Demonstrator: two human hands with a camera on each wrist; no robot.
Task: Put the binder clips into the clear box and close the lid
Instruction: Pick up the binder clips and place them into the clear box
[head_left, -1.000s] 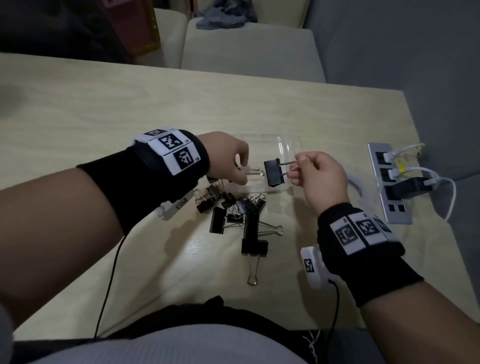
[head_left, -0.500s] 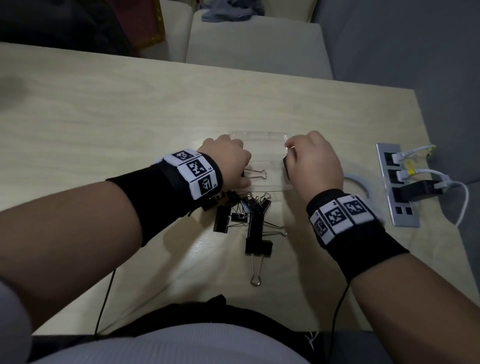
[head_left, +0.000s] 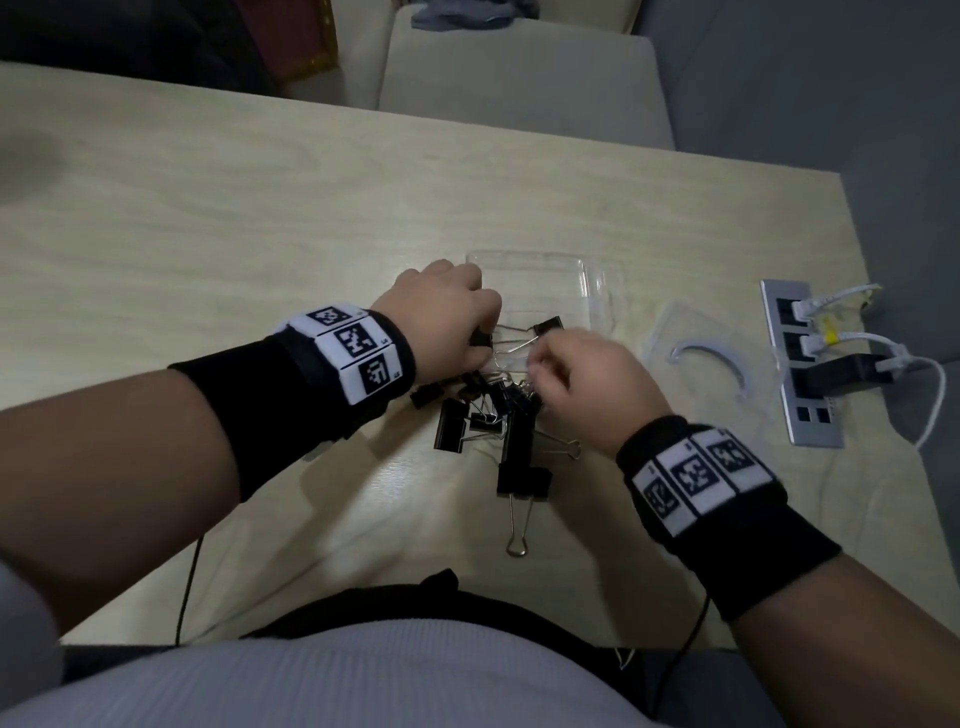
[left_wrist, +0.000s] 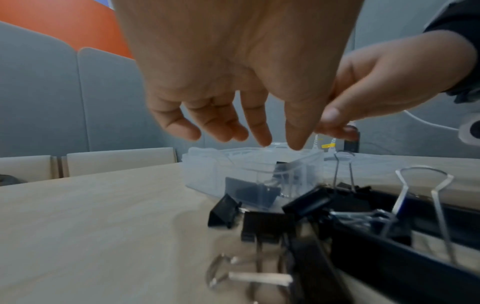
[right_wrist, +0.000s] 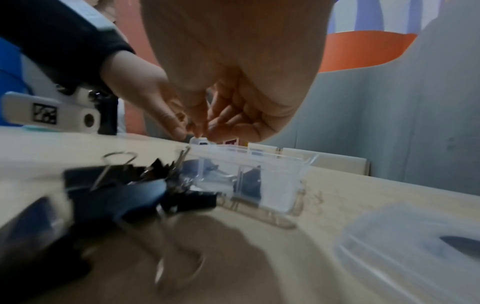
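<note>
The clear box (head_left: 540, 283) stands open mid-table, with two black binder clips (head_left: 548, 326) lying inside it. They show through its wall in the left wrist view (left_wrist: 249, 192). My left hand (head_left: 467, 332) hovers at the box's near left corner, fingers hanging loose and empty (left_wrist: 278, 142). My right hand (head_left: 540, 364) is just in front of the box above the pile of binder clips (head_left: 498, 421), fingers loosely curled with nothing in them (right_wrist: 205, 129). The clear lid (head_left: 711, 364) lies flat to the right of the box.
A grey power strip (head_left: 800, 364) with white cables and a black adapter sits near the table's right edge. Cushioned seats stand beyond the far edge. One long clip (head_left: 519, 483) reaches from the pile toward me.
One second ago each hand held a clip over the box. Both clips now lie in the box, and both hands have let go and drawn back toward the pile.
</note>
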